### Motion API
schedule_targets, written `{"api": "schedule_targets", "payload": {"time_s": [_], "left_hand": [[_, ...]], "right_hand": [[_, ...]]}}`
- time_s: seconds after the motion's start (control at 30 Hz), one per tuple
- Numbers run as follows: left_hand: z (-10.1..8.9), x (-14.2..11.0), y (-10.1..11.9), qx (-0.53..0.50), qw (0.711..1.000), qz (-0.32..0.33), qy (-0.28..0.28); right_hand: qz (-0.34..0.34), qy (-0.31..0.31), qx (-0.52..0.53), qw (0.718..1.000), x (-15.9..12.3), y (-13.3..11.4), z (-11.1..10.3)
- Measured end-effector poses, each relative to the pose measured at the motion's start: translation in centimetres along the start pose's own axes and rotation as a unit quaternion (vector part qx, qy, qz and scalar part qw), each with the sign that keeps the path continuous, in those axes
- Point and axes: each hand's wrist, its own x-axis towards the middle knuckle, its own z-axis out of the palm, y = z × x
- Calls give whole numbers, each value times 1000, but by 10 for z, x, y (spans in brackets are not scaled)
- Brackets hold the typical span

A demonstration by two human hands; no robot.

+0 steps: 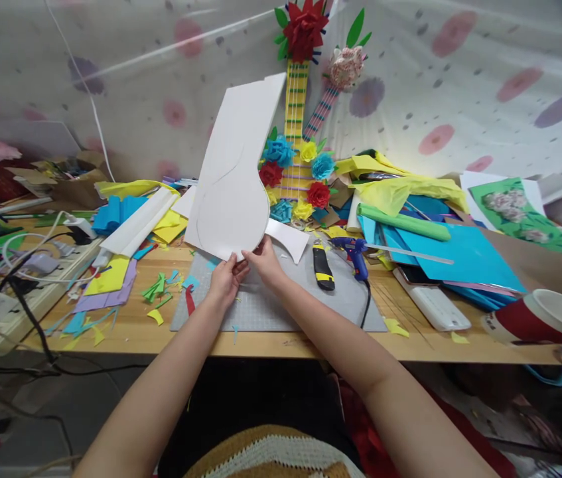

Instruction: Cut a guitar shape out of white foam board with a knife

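A white foam board (233,179) stands tilted above the grey cutting mat (281,309). Its right edge is cut in a curve, and a pencil outline runs on its face. My left hand (228,282) pinches the board's bottom edge. Beside it, my right hand (265,262) grips the same edge near the lower right corner, thumb in front. A curved white offcut (290,239) lies on the mat behind my right hand. To the right rest a black and yellow utility knife (322,267) and a blue glue gun (357,255).
Paper-flower guitars (296,99) lean at the back. Coloured paper (460,255), a white phone-like device (432,299) and a paper cup (549,315) lie right. Paper scraps (158,289) and a power strip (26,292) with cables are left.
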Motion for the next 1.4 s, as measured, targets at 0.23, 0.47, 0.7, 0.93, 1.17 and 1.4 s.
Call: {"api": "schedule_targets", "payload": {"time_s": [0.23,0.47,0.7,0.93,1.17,1.4], "left_hand": [[-30,8,19,28,999,44,8],[-38,5,25,61,998,33,-4],[-38,-1,28,81,997,21,-4],[-37,-1,28,78,997,15,-4],[-41,5,24,41,998,51,-9],[-32,8,25,-6,996,85,3]], "right_hand": [[-56,0,-396,917,4,-47,-73],[37,77,-763,640,-20,-58,-135],[79,106,-738,661,-23,-40,-135],[-33,151,-585,796,-16,-47,-125],[125,81,-621,770,1,-71,-121],[56,51,-582,809,-2,-55,-94]]}}
